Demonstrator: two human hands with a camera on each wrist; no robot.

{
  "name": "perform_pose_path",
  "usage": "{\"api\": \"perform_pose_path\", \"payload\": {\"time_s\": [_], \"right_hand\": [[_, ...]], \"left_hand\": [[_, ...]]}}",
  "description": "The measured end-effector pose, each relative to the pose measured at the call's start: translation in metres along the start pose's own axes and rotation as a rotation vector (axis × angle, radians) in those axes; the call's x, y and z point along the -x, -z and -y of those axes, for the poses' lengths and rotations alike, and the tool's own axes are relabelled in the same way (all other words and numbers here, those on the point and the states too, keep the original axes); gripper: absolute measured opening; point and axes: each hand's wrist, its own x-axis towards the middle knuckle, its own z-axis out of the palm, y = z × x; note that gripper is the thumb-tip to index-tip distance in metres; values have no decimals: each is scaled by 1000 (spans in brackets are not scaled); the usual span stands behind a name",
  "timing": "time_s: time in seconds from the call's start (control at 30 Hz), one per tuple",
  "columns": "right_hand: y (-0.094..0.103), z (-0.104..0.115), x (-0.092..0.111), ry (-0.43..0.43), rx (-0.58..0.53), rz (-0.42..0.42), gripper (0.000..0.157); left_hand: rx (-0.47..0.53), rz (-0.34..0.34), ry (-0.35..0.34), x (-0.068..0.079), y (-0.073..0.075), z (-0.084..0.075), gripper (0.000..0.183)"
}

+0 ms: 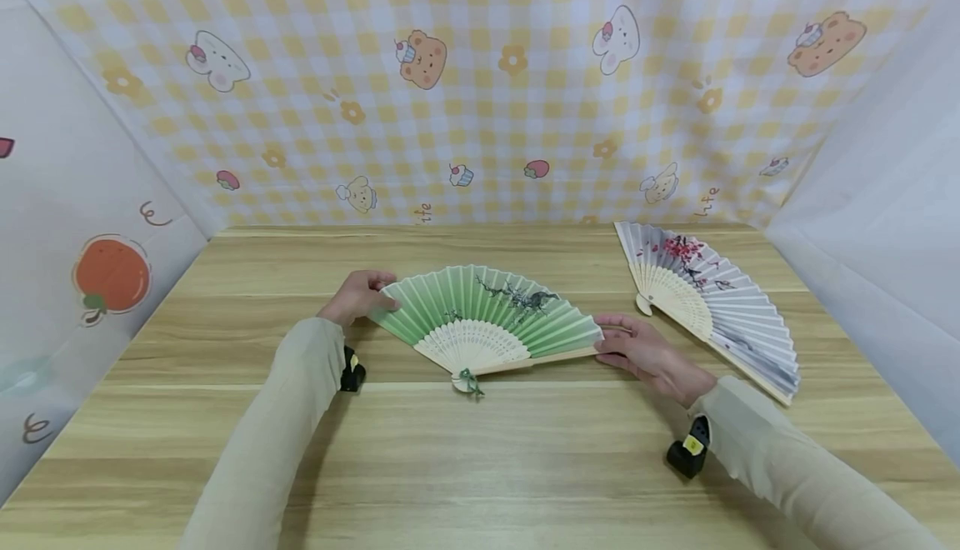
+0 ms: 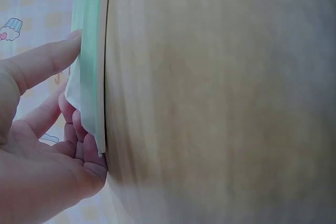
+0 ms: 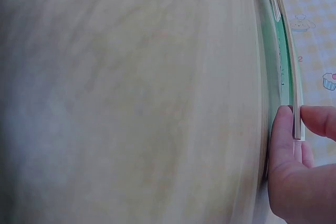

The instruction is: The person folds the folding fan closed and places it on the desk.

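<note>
A green folding fan (image 1: 450, 304) with a dark blossom-branch print lies spread between the hands in the head view. Its pale pierced ribs meet at a pivot towards the person, where a green tassel (image 1: 470, 381) hangs. My left hand (image 1: 362, 296) pinches the fan's left end, thumb on the upper face and fingers curled beneath, as the left wrist view shows of the green edge (image 2: 90, 77). At the opposite end, my right hand (image 1: 648, 354) pinches the outer rib (image 3: 295, 87) between thumb and fingers.
A second open fan (image 1: 750, 317), white-grey with pink blossoms, lies on the wooden table (image 1: 480, 467) beyond the right hand. A yellow checked cloth (image 1: 480, 117) hangs along the back edge. White cloths hang at both sides.
</note>
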Motion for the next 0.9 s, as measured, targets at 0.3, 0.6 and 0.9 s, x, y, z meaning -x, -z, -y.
{"api": "perform_pose_path", "payload": {"time_s": [0.3, 0.6, 0.9], "right_hand": [[1, -3, 0, 34, 0, 21, 48], [2, -4, 0, 43, 15, 31, 48], [2, -1, 2, 12, 19, 20, 52]], "left_hand": [[6, 4, 28, 0, 1, 0, 50], [-4, 12, -4, 3, -1, -3, 50], [-64, 9, -65, 7, 2, -9, 49]]}}
